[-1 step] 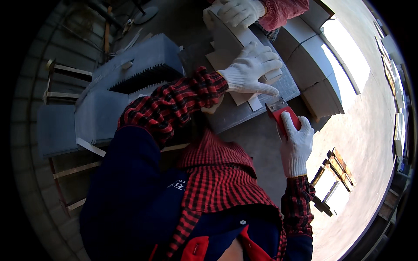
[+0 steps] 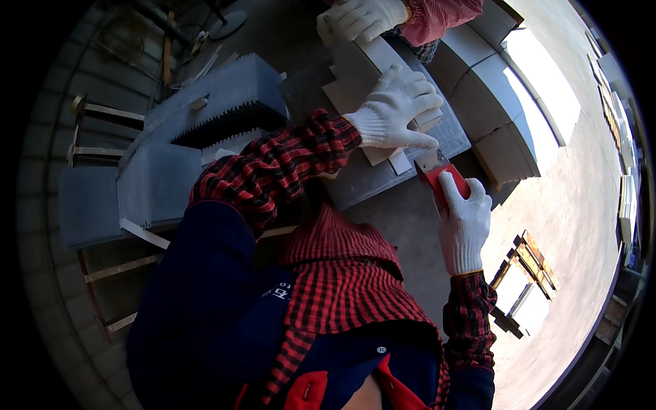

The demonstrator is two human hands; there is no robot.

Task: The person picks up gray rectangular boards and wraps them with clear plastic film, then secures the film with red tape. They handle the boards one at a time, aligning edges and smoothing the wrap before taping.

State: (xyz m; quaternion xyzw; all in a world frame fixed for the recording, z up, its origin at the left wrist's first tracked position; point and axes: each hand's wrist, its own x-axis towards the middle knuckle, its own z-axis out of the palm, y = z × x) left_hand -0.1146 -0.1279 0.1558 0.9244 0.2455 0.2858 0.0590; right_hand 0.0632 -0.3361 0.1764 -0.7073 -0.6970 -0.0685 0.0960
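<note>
My left hand, in a white knit glove, lies with fingers spread over a pale carton-like block on a grey worktop. What its palm presses on is hidden. A small white piece lies beside my left wrist. To the right, my right hand, also gloved, is closed round a red tape dispenser with a metal end. That metal end is close to my left thumb, by the worktop's corner. Beyond my left hand, a co-worker's gloved hands are at the far end of the block.
Grey ribbed stacks of sheets stand on the left, by a slatted wooden frame. Large grey cartons stand at the far right. A wooden pallet lies on the sunlit floor at right.
The co-worker's hand has shifted slightly left along the far end of the block. My right hand and the dispenser have moved a little to the left; my left hand has hardly moved.
</note>
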